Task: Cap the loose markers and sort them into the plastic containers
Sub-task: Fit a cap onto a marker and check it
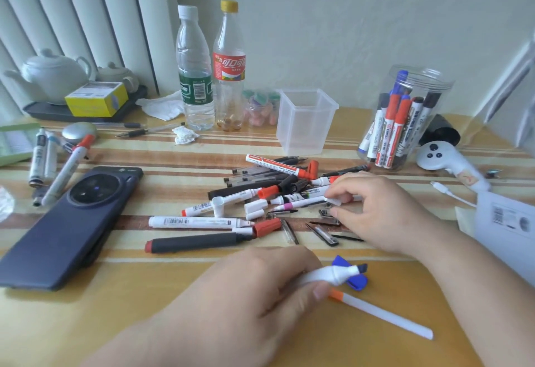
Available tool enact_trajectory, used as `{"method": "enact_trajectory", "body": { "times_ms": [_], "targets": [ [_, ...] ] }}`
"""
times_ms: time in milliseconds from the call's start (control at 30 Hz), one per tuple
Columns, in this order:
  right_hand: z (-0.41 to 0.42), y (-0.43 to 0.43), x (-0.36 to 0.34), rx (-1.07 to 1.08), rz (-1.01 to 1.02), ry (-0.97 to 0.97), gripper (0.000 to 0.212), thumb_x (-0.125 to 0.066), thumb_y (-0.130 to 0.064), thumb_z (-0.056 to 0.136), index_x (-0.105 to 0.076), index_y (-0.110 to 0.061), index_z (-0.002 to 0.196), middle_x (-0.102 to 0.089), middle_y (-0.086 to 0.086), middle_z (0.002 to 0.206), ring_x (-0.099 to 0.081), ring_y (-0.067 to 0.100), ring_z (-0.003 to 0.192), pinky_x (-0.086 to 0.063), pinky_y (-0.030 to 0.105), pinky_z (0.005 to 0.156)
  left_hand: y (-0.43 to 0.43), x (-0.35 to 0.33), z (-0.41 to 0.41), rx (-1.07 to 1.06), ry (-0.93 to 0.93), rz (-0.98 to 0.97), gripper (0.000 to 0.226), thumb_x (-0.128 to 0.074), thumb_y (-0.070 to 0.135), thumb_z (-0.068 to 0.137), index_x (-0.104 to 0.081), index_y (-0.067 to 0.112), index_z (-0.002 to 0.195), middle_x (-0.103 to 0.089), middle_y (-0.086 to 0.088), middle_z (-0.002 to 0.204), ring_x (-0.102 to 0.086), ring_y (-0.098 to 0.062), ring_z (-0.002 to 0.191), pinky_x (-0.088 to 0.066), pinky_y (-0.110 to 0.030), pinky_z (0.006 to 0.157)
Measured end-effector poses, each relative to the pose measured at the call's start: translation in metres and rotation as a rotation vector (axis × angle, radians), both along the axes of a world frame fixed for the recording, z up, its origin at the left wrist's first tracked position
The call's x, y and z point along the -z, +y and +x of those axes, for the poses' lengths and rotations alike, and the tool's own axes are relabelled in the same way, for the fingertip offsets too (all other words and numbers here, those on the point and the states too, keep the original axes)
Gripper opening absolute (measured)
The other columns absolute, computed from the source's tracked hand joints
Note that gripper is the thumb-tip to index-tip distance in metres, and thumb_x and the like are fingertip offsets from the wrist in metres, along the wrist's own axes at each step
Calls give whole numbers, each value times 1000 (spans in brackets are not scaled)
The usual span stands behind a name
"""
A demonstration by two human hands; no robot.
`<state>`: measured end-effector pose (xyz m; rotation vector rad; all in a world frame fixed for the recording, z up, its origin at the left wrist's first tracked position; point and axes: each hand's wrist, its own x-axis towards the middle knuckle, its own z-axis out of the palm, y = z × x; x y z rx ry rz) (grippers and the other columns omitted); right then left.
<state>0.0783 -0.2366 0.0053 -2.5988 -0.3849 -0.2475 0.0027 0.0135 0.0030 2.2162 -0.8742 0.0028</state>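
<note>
My left hand grips an uncapped white marker with a dark blue tip, near the table's front. A blue cap lies on the table just behind that tip. My right hand pinches a small white piece at the right end of the pile of loose markers, pens and caps. An orange-tipped white marker lies alone in front. An empty square plastic container stands behind the pile. A round clear jar at the right holds several capped markers.
A dark phone lies at the left, with more markers beyond it. Two bottles stand at the back, beside a tea tray. A white controller, a cable and a white box are at the right.
</note>
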Motion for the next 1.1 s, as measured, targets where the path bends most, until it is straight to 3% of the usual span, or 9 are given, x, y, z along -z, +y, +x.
{"method": "enact_trajectory", "body": {
  "times_ms": [100,267,400,567,667,833,900,1000,1100],
  "targets": [
    [0,1,0,-33,17,-1,22,-78,-11,80,-73,-29,91,-64,-15,86,-59,5,87,-50,28,84,0,2,-1,-18,-23,3,25,-47,62,96,-55,39,101,-56,19,84,-55,-3,75,-47,-24,60],
    [-3,4,2,-43,62,-9,19,-80,-15,80,-74,-32,88,-68,-12,91,-63,8,89,-50,26,82,1,-11,0,-70,136,12,40,-41,65,96,-44,29,79,-50,11,73,-46,-9,68,-36,-28,57],
    [-5,9,3,-62,80,-30,21,-79,-16,80,-75,-34,90,-69,-17,98,-64,5,96,-48,24,86,0,-9,0,-158,187,15,43,-39,67,96,-42,27,79,-49,11,68,-44,-13,64,-37,-31,56],
    [-7,17,4,-114,38,-13,22,-79,-16,81,-74,-35,92,-68,-22,102,-58,-2,108,-44,11,88,1,-7,1,-208,173,29,44,-38,68,95,-41,27,77,-50,12,70,-46,-15,64,-38,-31,57],
    [-7,16,3,-95,54,5,19,-78,-15,82,-76,-30,92,-69,-22,101,-57,-5,107,-41,4,80,2,-8,1,-224,142,73,45,-39,68,94,-43,25,80,-51,10,71,-46,-14,67,-38,-29,56],
    [-9,16,4,-130,52,-49,20,-79,-12,80,-77,-28,91,-70,-20,97,-60,2,106,-41,7,83,-1,-8,-2,-225,52,145,41,-44,65,94,-41,30,72,-47,11,77,-45,-8,75,-38,-22,61],
    [-9,18,3,-147,47,-66,19,-79,-11,80,-77,-27,92,-70,-20,97,-61,4,107,-41,8,84,1,-7,2,-234,33,131,37,-48,63,94,-49,31,74,-48,13,84,-47,-5,82,-40,-19,66],
    [-8,17,2,-151,45,-79,18,-79,-11,81,-77,-25,92,-69,-21,98,-60,4,108,-43,11,87,9,-8,8,-294,12,128,33,-58,62,88,-65,30,91,-51,15,93,-50,-2,88,-44,-19,73],
    [-4,11,0,-87,47,-103,19,-78,-10,81,-77,-23,94,-67,-20,98,-58,2,105,-39,6,86,22,-14,16,-408,24,95,30,-67,61,81,-70,32,85,-53,18,93,-55,0,83,-45,-19,68]
  ]
}}
